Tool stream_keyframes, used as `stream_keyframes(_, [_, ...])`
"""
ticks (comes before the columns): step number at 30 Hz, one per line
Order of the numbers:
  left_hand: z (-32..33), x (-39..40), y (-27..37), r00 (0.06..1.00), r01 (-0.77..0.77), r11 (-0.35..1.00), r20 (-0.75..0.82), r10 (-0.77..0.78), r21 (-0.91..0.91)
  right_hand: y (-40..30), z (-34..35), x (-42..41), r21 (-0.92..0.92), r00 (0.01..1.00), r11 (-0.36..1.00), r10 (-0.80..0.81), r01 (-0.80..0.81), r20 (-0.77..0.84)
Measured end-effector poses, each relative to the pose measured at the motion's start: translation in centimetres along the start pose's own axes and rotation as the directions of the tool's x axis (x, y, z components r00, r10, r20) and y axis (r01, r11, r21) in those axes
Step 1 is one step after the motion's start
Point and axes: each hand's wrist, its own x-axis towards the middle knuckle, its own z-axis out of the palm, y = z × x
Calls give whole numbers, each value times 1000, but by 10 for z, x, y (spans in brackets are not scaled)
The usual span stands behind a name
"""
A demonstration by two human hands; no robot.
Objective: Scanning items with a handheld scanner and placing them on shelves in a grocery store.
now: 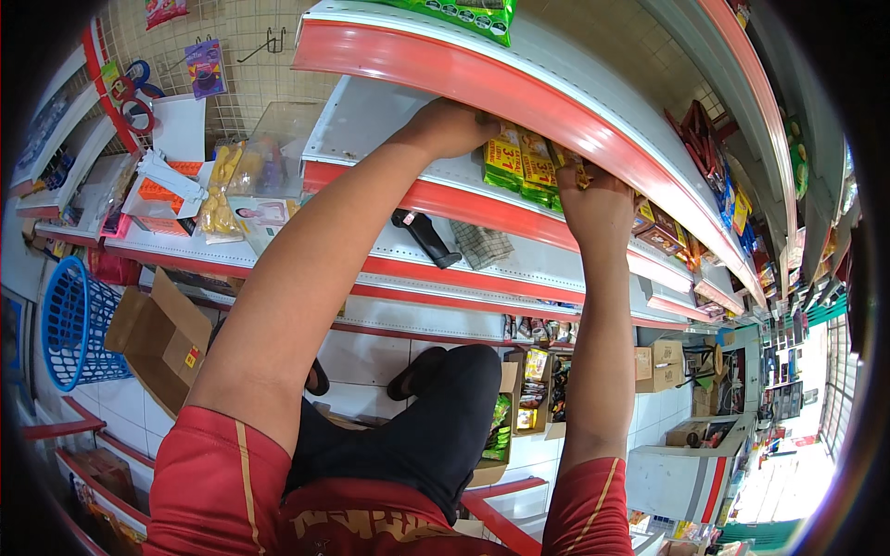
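Observation:
Both arms reach onto a white shelf with a red front strip (pixel 487 203), beneath a higher shelf's red edge. My left hand (pixel 455 128) is at the left end of a row of green and yellow snack packets (pixel 511 163); its fingertips are partly hidden behind the upper edge. On the row's right side, my right hand (pixel 598 191) has its fingers against the packets, also partly covered by that edge. Whether either hand grips a packet cannot be told. On the shelf below lie a black handheld device (pixel 427 240) and a folded checked cloth (pixel 483 243).
Brown chocolate-coloured boxes (pixel 657 229) stand right of my right hand. A green packet (pixel 480 17) lies on the upper shelf. Below are an open cardboard box (pixel 163 340), a blue plastic basket (pixel 66 323) and cartons of packets (pixel 532 389) on the tiled floor.

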Motion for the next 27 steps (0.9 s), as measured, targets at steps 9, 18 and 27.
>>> stream_keyframes(9, [3, 0, -1, 1000, -6, 1000, -4, 6, 0, -11, 8, -4, -83, 997, 996, -15, 9, -70])
stream_keyframes(18, [4, 1, -6, 1000, -18, 1000, 2, 18, 1, -20, -5, 1, -3, 993, 1000, -28, 28, -117])
stream_keyframes(27, [0, 0, -2, 1000, -17, 999, 18, 18, -29, -40, 4, -13, -198, 981, 978, -100, 65, -169])
